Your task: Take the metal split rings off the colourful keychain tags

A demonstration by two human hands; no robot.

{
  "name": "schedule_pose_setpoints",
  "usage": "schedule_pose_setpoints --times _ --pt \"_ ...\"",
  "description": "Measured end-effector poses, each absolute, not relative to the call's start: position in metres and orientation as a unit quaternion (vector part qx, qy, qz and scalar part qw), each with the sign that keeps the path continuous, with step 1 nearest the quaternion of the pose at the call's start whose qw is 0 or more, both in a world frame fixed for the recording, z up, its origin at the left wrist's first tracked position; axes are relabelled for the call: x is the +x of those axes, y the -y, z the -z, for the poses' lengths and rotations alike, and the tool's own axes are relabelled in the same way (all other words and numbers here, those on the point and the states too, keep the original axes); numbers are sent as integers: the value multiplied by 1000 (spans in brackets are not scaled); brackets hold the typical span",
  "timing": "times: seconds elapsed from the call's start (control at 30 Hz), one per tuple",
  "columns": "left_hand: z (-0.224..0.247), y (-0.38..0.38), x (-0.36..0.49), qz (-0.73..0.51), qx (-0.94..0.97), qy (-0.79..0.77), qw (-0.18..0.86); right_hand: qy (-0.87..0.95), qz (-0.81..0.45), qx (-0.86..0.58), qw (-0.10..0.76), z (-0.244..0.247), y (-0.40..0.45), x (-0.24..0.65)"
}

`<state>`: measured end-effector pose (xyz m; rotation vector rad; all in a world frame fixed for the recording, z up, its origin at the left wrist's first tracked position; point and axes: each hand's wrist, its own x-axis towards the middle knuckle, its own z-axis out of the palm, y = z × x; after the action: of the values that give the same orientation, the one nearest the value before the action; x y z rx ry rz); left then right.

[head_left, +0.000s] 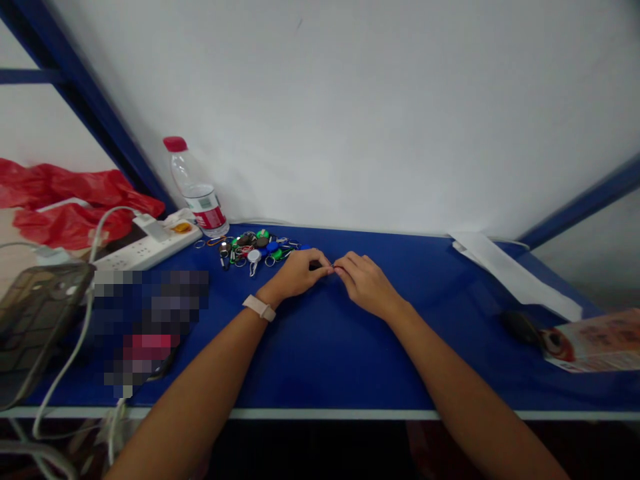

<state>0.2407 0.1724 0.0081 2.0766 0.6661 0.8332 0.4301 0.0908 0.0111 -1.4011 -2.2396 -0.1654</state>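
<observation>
White wall behind a blue tabletop (pixel 320 357) on my head-cam feed, and it's a pretty cluttered setup. Left hand (pixel 295 275) and right hand (pixel 367 285) meet mid-frame, with the fingers (pixel 325 261) of both closed, pinching a tiny thing (pixel 333 267) between the tips. It's too small and thin for me to tell what it is, maybe a bit of wire ring. A pile of keychains (pixel 250 248) sits just left of the left hand, all colored tags and metal rings. Biggest risk I see: a part that small could slip from the pinch and vanish against the dark blue. The wrist strap (pixel 259 308) could also snag those rings if the left hand drifts over. Further back, a careless reach could tip the bottle (pixel 197 190) toward the power strip (pixel 150 243), which wouldn't be great.
</observation>
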Motion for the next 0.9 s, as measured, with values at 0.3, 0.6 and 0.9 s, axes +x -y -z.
schedule_pose_setpoints --times 0.3,0.6,0.9 --pt "-11 -168 243 -315 766 -230 512 774 -22 -500 389 -11 -90 430" --pt "-11 -170 243 -352 770 -244 473 762 -29 -506 404 -6 -93 434" --pt "-10 -171 243 -356 805 -268 391 779 -36 -498 380 -3 -93 431"
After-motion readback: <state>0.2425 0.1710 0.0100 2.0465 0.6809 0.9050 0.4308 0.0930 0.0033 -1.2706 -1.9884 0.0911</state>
